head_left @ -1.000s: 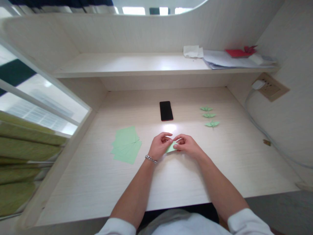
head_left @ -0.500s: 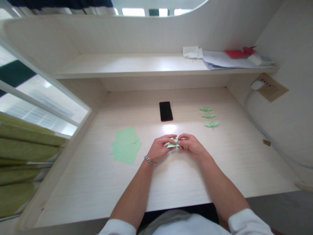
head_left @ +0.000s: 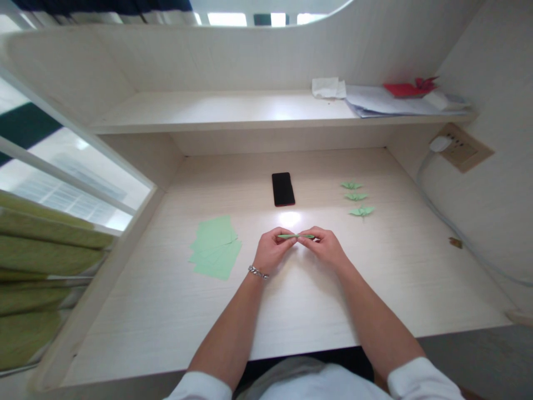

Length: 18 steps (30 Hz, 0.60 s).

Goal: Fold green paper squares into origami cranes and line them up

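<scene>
Beyond both hands lies a black smartphone (head_left: 283,189); left of and nearer than it, fanned green paper sheets (head_left: 215,248); right, three green origami cranes (head_left: 355,196). Nearer than the phone, left hand (head_left: 272,250) and right hand (head_left: 325,246), thumbs together, pinch a folded green paper (head_left: 287,236) edge-on.

Folded green paper (head_left: 287,236) pinched edge-on

The small light-green piece is gripped toward its left end by the left hand (head_left: 273,248) and toward its right end by the right hand (head_left: 323,246). It is seen as a thin, nearly level strip, held over the front half of the desk (head_left: 306,311). Its middle is bordered by both thumbs; its folds are too narrowly shown to be told apart.
</scene>
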Each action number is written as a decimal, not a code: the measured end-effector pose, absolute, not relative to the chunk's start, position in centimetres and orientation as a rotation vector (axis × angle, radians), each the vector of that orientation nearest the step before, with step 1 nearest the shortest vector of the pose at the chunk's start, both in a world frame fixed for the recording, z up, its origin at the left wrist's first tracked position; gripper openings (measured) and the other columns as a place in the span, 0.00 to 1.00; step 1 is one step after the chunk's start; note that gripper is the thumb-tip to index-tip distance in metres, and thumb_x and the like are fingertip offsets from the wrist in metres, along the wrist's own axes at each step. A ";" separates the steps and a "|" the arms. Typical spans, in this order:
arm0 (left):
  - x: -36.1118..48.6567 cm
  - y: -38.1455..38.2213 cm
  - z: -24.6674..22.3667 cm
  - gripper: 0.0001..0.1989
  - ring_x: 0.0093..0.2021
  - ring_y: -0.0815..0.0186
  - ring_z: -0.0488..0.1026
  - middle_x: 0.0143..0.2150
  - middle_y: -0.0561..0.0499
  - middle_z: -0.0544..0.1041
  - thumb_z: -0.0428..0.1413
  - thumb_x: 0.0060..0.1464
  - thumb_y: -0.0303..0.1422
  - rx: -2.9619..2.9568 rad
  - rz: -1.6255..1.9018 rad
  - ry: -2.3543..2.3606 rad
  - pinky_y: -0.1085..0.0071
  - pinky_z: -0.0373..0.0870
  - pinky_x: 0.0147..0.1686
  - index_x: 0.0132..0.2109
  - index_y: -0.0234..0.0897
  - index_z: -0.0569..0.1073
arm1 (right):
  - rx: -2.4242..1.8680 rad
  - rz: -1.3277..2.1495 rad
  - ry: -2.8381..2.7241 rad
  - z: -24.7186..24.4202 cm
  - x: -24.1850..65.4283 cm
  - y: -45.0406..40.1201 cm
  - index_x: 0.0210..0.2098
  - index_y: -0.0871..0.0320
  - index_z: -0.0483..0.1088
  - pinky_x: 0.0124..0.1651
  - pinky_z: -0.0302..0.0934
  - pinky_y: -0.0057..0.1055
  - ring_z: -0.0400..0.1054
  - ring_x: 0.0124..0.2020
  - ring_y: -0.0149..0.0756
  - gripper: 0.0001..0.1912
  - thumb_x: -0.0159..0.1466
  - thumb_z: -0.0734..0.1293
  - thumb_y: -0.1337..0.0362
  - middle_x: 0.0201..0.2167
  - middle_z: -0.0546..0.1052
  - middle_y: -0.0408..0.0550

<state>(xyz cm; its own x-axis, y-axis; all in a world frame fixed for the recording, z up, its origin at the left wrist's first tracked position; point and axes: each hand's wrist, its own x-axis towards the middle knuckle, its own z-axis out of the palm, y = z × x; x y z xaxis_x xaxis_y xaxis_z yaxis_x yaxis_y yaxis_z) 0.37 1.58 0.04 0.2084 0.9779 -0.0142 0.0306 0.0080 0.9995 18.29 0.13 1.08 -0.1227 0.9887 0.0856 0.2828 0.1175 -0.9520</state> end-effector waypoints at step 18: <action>-0.1 1.4 0.7 0.20 0.41 0.59 0.77 0.42 0.41 0.79 0.67 0.41 0.37 1.173 1.008 0.964 0.63 0.73 0.44 0.41 0.31 0.77 | -1.137 0.940 -1.533 0.6 18.5 0.3 0.35 0.54 0.79 0.35 0.64 0.30 0.70 0.34 0.35 0.10 0.57 0.72 0.57 0.34 0.76 0.49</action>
